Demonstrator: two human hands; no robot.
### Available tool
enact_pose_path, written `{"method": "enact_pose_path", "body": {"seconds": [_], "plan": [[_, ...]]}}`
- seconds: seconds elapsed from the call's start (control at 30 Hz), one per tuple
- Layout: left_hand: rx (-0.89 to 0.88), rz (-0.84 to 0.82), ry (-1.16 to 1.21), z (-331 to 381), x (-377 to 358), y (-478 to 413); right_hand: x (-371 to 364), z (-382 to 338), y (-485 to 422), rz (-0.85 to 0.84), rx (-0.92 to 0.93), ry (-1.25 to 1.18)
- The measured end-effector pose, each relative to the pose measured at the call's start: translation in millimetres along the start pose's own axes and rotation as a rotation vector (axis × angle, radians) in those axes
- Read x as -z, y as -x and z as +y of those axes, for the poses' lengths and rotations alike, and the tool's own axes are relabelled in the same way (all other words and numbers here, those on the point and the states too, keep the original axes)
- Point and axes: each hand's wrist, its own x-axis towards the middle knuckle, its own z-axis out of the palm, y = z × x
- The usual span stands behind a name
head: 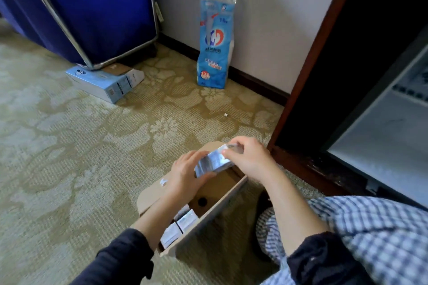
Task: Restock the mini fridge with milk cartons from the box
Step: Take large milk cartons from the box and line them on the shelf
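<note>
Now gripping a shiny pack of milk cartons (212, 162) from both ends, left hand (185, 170) curled around its near end and right hand (251, 157) pinching the far top corner, probably to stop the smooth wrap from slipping. Holding it just above the open box (217, 190) on the carpet, with more cartons (179, 224) standing at the near end. Working with the box just beside the open mini fridge (382, 134), surely for a short carry to the right
</note>
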Motion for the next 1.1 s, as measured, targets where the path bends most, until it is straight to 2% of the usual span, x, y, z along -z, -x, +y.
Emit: {"method": "enact_pose_path", "body": {"seconds": [0.13, 0.23, 0.4, 0.53, 0.7, 0.93, 1.1], "plan": [[-0.199, 0.022, -0.089, 44, 13, -15, 40, -5, 31, 0.188, 0.037, 0.027], [-0.299, 0.063, -0.041, 84, 17, -24, 72, -4, 54, 0.36, 0.099, 0.033], [-0.402, 0.053, 0.146, 163, 14, -42, 128, 22, 85, 0.504, 0.148, -0.102], [-0.521, 0.027, 0.218, 223, -1, -58, 161, 47, 106, 0.68, 0.11, -0.156], [-0.666, -0.019, 0.246, 289, -22, -79, 206, 77, 121, 0.852, 0.112, -0.361], [-0.723, -0.091, 0.264, 372, -71, -107, 264, 126, 120, 1.099, 0.053, -0.517], [-0.711, -0.19, 0.278, 413, -118, -129, 310, 165, 123, 1.108, -0.068, -0.425]]}}
